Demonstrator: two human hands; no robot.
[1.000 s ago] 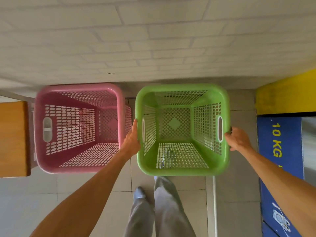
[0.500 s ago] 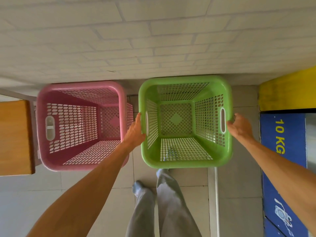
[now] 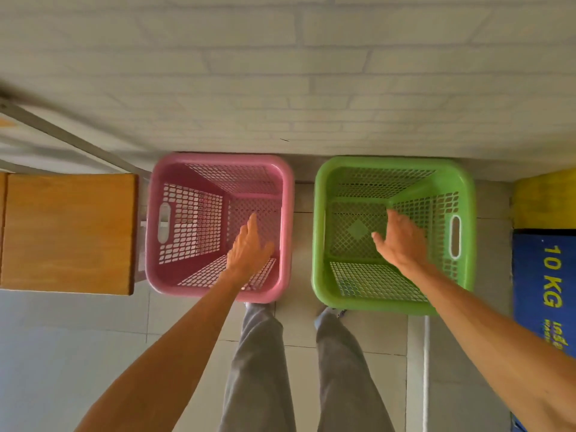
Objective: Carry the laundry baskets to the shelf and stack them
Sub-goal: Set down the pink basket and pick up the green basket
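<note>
From the head camera you are looking straight down at 2 laundry baskets standing side by side on the tiled floor [image 3: 78,353], both set close against the white brick wall [image 3: 280,73]. The pink basket [image 3: 162,275] is on your left and the green basket [image 3: 321,275] on your right, a narrow strip of floor apart, not touching; both are upright and show only their perforated walls and bases. Your left hand [image 3: 249,247] is released, fingers stretched forward and together, held over the right-hand part of the pink basket's opening; you cannot tell from this angle whether it touches the plastic. Your right hand [image 3: 402,241] is also released, palm open with the thumb spread toward the left, held over the middle of the green basket, well short of the oval handle slot [image 3: 455,241] in its right wall. Neither hand grasps anything. Just left of the pink basket sits a wooden shelf top [image 3: 68,232], with a grey metal bar [image 3: 62,135] slanting behind it. To the right of the green basket are a yellow surface [image 3: 545,201] and below it a blue panel [image 3: 539,275] printed "10 KG". Your grey trouser legs [image 3: 258,369] stand just before the baskets.
</note>
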